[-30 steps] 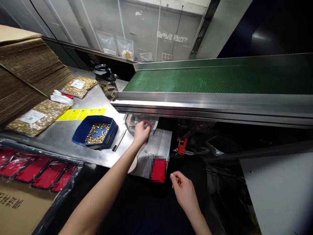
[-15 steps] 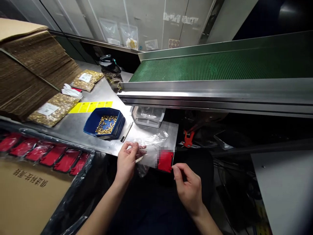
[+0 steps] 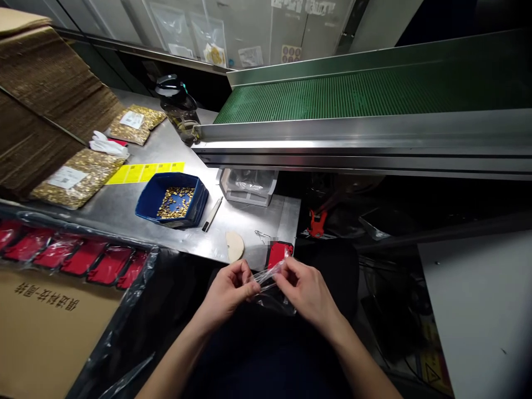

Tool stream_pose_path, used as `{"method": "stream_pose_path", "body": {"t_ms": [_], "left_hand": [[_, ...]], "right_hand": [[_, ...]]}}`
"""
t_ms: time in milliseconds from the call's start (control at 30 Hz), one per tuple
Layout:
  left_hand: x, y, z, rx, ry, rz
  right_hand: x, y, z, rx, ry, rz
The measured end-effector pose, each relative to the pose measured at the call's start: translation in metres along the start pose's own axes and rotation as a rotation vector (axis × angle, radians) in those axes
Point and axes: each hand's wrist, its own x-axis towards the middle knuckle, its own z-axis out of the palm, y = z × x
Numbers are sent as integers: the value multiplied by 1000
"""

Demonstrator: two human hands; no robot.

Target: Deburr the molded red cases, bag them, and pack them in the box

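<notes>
A clear plastic bag (image 3: 266,279) is stretched between my two hands, just off the table's front edge. My left hand (image 3: 231,288) pinches its left end between thumb and fingers. At the other end, my right hand (image 3: 305,285) grips the film the same way. Right behind the bag lies a red piece with a dark rim (image 3: 279,254), partly covered by the film and my right fingers. On the metal table (image 3: 253,246) a pale, round-edged flat disc (image 3: 235,246) lies beyond my left hand. A small thin metal item (image 3: 261,236) rests near the red piece.
A blue bin (image 3: 145,202) holds small brass-coloured parts, with a utility knife (image 3: 212,215) beside it. A grey tray (image 3: 248,198) sits under the green conveyor (image 3: 299,102). Bagged red pieces (image 3: 110,265) fill a lined carton at left. An orange-handled tool (image 3: 317,223) lies at right.
My right hand has moved left from beside the red piece and taken hold of the plastic bag. My left hand has drawn the bag toward me, and the pale disc now shows on the table.
</notes>
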Motion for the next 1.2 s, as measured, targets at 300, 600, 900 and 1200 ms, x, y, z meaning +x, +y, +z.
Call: {"method": "stream_pose_path", "body": {"t_ms": [300,600,900,1200], "left_hand": [[-21,-7,2,693,88,113],[-57,-56,-23,858,399,37],[-60,-88,-33,444,288,-155],[-47,-76,-25,241,227,-193]], "right_hand": [[-24,-2,24,8,-136,93],[-21,12,79,-255,-127,180],[-29,58,65,610,-262,408],[-10,76,92,1116,98,607]]}}
